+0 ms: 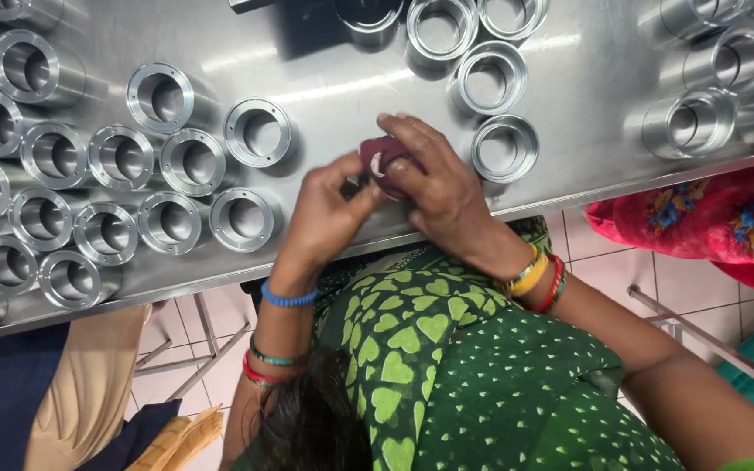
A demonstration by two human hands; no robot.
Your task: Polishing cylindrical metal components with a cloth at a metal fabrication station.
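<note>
My left hand [329, 209] and my right hand [438, 179] meet near the front edge of a steel table [359, 65]. Both close around a dark maroon cloth [383, 150] bunched between the fingers. A small pale bit shows inside the cloth; what it wraps is hidden. The nearest part is a shiny flanged metal ring [504, 148], just right of my right hand. Another flanged metal sleeve [243, 219] stands left of my left hand.
Several identical metal sleeves crowd the table's left side [54, 157], with more at the top middle [442, 26] and the far right [691, 122]. A red floral cloth [709, 218] lies at the right. Below are a tiled floor, metal stool legs [207, 336] and another person's beige and blue clothing [89, 384].
</note>
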